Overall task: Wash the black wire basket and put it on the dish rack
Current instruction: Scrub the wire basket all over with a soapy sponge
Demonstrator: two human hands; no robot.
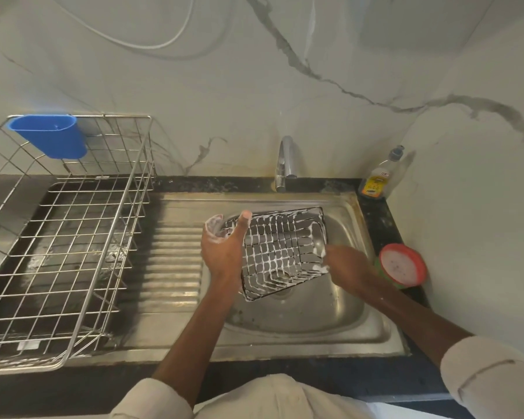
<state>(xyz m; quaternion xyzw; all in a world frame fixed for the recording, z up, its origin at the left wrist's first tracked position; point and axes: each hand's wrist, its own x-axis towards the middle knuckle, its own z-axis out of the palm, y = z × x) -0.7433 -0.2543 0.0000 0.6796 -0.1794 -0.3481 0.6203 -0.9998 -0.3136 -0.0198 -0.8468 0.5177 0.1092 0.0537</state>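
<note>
Scrubbing step: over the steel sink [354, 309], the left hand [223, 249] grips the soapy black wire basket [285, 252] — right hand [345, 264] fingers hidden, cannot tell. Rinsing likely follows — under the tap [286, 160].

The clear plastic dish-soap bottle [378, 179] with a yellow label stands at the back corner of the black worktop [378, 213]. Its label carries print and a small red mark, but nothing on it is sharp enough to read.

A home kitchen: steel sink [360, 313], tap [286, 160], dish rack [73, 237], marble-look wall.
</note>
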